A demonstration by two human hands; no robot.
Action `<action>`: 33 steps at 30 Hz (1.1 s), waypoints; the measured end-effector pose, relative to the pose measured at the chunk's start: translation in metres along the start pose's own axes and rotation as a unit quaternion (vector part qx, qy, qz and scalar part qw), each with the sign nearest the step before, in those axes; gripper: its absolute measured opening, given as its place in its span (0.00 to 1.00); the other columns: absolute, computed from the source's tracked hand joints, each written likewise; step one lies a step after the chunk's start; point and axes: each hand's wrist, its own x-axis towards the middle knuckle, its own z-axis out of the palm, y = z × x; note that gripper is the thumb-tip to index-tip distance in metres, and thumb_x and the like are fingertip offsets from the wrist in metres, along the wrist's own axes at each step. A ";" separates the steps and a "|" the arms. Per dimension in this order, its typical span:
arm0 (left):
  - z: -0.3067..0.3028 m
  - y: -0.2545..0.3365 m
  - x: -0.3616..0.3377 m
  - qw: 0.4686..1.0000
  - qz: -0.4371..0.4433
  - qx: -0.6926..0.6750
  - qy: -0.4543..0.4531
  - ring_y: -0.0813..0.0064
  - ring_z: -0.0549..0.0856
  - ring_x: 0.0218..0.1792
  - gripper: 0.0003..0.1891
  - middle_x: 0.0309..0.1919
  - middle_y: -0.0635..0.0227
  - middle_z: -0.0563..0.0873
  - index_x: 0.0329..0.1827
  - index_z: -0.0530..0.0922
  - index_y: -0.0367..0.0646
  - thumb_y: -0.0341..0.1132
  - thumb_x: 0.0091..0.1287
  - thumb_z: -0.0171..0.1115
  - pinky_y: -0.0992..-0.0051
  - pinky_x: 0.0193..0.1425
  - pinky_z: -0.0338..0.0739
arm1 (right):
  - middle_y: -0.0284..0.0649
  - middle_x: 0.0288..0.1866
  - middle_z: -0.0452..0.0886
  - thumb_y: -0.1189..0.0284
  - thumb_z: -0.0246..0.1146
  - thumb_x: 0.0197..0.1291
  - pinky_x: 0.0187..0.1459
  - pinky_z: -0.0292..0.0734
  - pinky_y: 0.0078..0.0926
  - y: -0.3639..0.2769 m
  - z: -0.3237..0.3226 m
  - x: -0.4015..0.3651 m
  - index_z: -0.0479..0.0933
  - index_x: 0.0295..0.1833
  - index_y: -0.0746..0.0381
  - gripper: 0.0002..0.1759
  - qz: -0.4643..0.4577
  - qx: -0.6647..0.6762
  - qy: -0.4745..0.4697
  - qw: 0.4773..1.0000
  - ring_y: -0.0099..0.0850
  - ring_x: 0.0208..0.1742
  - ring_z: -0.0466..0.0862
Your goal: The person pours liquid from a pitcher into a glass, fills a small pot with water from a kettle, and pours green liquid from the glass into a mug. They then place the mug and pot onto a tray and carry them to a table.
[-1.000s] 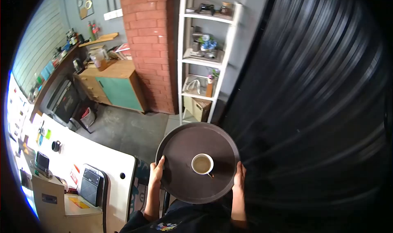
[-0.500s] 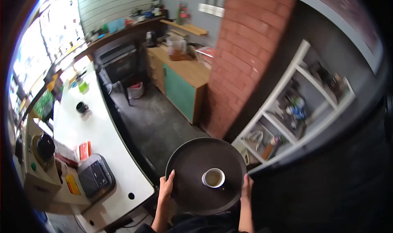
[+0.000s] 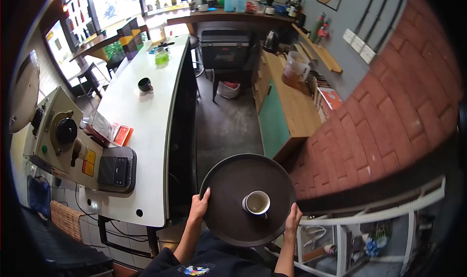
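Note:
A round dark brown serving tray (image 3: pixel 226 179) is held level in front of my body. My left hand (image 3: pixel 200 205) grips its left rim, thumb on top. On the opposite rim, my right hand (image 3: pixel 293 218) holds the tray with its fingers mostly hidden underneath. Right of the tray's middle stands an upright white cup (image 3: pixel 257 202) with some pale liquid in it and its handle towards me. Nothing else rests on the tray.
Left is a long white counter (image 3: pixel 146 116) bearing a dark mug (image 3: pixel 145 85), a black scale (image 3: pixel 115 171) and a beige machine (image 3: pixel 61 131). A wooden cabinet (image 3: pixel 296 116) and a brick wall (image 3: pixel 369 136) stand right. A white shelf frame (image 3: pixel 340 222) is low on the right.
My view has swung to the right-hand side's opposite, bringing the counter and aisle upright ahead. Both hands still hold the tray, and the cup stays standing on it.

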 end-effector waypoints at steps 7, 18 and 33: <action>0.037 0.018 0.087 1.000 -0.013 0.007 0.020 0.83 0.78 0.27 0.21 0.25 0.70 0.83 0.33 0.81 0.31 0.46 0.70 0.58 0.77 0.31 0.73 | 0.31 0.27 0.70 0.62 0.47 0.72 0.35 0.65 0.25 -0.005 0.044 0.095 0.71 0.31 0.70 0.23 0.014 -0.037 -0.014 0.999 0.21 0.33 0.65; 0.145 0.112 0.291 0.993 -0.011 0.088 -0.082 0.82 0.79 0.27 0.21 0.25 0.70 0.83 0.33 0.82 0.33 0.47 0.70 0.57 0.76 0.32 0.74 | 0.40 0.31 0.77 0.59 0.55 0.67 0.38 0.68 0.32 -0.032 0.117 0.260 0.73 0.41 0.71 0.21 0.020 -0.029 0.065 0.997 0.27 0.34 0.72; 0.312 0.096 0.489 0.980 -0.043 0.107 -0.162 0.74 0.83 0.32 0.26 0.31 0.61 0.85 0.42 0.81 0.27 0.50 0.69 0.58 0.71 0.37 0.78 | 0.62 0.33 0.76 0.69 0.56 0.65 0.39 0.70 0.48 0.057 0.144 0.440 0.71 0.34 0.76 0.17 0.059 -0.286 0.223 0.930 0.60 0.39 0.78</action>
